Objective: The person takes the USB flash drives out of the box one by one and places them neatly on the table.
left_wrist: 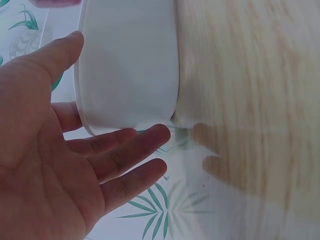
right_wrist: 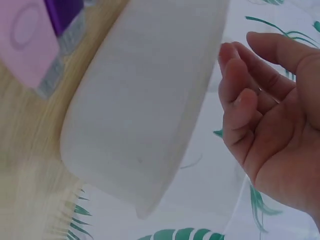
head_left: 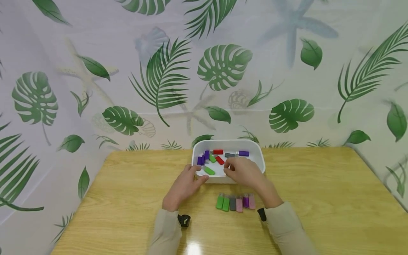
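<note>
A white plastic tray (head_left: 229, 180) stands on the table with several USB flash drives inside. My left hand (head_left: 185, 182) is at its front left corner, fingers spread, thumb at the front rim and index finger reaching over the edge. Near it in the tray lie a green flash drive (head_left: 209, 170) and a purple flash drive (head_left: 199, 160). Over the tray's right half hovers my right hand (head_left: 243, 171), fingers bent. In the right wrist view the thumb of this hand (right_wrist: 275, 110) stands apart from the fingers, and nothing shows between them.
In front of the tray, a side-by-side row holds green flash drives (head_left: 226, 204), a grey one (head_left: 233, 204), pink ones (head_left: 239, 204) and a purple one (head_left: 245, 201). Red flash drives (head_left: 220, 160) lie mid-tray. A leaf-patterned cloth (head_left: 178, 134) hangs behind the wooden table (head_left: 127, 205).
</note>
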`<state>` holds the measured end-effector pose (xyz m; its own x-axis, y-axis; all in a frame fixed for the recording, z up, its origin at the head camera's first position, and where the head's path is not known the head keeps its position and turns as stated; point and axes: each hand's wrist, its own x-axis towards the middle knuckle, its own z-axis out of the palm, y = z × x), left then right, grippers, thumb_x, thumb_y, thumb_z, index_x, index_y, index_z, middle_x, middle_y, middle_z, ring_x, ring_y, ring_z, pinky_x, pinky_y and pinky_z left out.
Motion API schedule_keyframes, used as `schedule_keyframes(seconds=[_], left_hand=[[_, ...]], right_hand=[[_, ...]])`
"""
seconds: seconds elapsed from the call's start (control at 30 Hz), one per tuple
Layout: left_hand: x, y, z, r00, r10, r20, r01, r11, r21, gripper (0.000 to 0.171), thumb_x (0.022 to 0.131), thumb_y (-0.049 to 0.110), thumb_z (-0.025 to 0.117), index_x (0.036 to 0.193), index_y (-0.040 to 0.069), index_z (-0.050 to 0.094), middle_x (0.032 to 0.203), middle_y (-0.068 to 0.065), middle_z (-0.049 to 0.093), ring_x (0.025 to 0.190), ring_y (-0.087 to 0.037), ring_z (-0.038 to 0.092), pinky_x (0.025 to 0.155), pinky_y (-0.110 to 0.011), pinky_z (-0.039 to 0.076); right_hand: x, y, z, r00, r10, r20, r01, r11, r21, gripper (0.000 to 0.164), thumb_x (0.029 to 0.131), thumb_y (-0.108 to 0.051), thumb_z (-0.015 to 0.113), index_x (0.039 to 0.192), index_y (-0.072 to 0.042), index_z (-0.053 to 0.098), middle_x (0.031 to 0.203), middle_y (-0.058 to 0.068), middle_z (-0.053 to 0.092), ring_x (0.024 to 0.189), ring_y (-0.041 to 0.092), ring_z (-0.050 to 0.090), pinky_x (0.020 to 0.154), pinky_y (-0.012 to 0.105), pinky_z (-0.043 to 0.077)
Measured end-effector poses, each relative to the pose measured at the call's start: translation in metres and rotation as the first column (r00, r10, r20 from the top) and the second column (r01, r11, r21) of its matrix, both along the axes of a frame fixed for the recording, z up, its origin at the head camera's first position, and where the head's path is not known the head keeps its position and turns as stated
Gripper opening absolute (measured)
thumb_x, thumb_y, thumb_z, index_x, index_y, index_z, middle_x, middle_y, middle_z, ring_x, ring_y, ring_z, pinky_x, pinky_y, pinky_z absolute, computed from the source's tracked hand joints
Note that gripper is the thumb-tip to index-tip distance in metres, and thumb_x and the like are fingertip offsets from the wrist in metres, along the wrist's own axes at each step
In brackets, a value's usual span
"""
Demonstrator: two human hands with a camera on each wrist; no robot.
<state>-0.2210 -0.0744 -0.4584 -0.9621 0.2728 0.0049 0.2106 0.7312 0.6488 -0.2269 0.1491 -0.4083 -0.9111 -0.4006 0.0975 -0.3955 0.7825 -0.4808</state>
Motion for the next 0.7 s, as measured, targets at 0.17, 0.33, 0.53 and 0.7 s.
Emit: schedule_keyframes(seconds=[0.17,0.33,0.53,0.7], left_hand=[[-0.003,-0.001,0.001,1.000,0.006,-0.003,-0.006,1.000,-0.008,0.057,0.093,0.049,0.052,0.131,0.006,0.051,0.129,-0.014,0.047,0.101,-0.023,0.052,0.091,-0.042,0.045],[-0.004,-0.001,-0.002,1.000,0.002,0.001,-0.002,1.000,-0.015,0.057,0.093,0.050,0.053,0.129,0.006,0.053,0.127,-0.014,0.048,0.098,-0.021,0.052,0.090,-0.041,0.046],[-0.004,0.000,-0.003,1.000,-0.003,-0.002,0.003,1.000,-0.015,0.056,0.093,0.049,0.053,0.129,0.006,0.053,0.127,-0.015,0.048,0.097,-0.022,0.053,0.089,-0.041,0.047],[-0.004,-0.001,-0.001,1.000,-0.006,-0.009,0.006,1.000,-0.008,0.057,0.093,0.050,0.053,0.129,0.005,0.052,0.125,-0.014,0.048,0.094,-0.020,0.053,0.086,-0.040,0.047]], right_hand=[[-0.026,-0.010,-0.004,0.998,0.047,0.052,-0.051,0.995,0.083,0.015,0.089,-0.019,0.064,0.098,-0.009,0.068,0.083,-0.001,0.064,0.069,0.013,0.054,0.062,0.028,0.046],[-0.047,-0.019,-0.016,0.981,0.126,0.148,-0.148,0.978,0.145,0.029,0.087,-0.021,0.068,0.112,-0.007,0.065,0.107,0.006,0.067,0.089,0.018,0.061,0.079,0.037,0.050],[-0.062,-0.025,-0.032,0.960,0.149,0.239,-0.175,0.980,0.091,0.033,0.085,-0.024,0.071,0.112,-0.007,0.064,0.106,0.006,0.065,0.089,0.018,0.058,0.083,0.038,0.048],[-0.068,-0.031,-0.038,0.948,0.116,0.295,-0.147,0.985,0.086,0.024,0.084,-0.025,0.072,0.101,-0.009,0.066,0.100,0.003,0.064,0.083,0.015,0.055,0.078,0.033,0.048]])
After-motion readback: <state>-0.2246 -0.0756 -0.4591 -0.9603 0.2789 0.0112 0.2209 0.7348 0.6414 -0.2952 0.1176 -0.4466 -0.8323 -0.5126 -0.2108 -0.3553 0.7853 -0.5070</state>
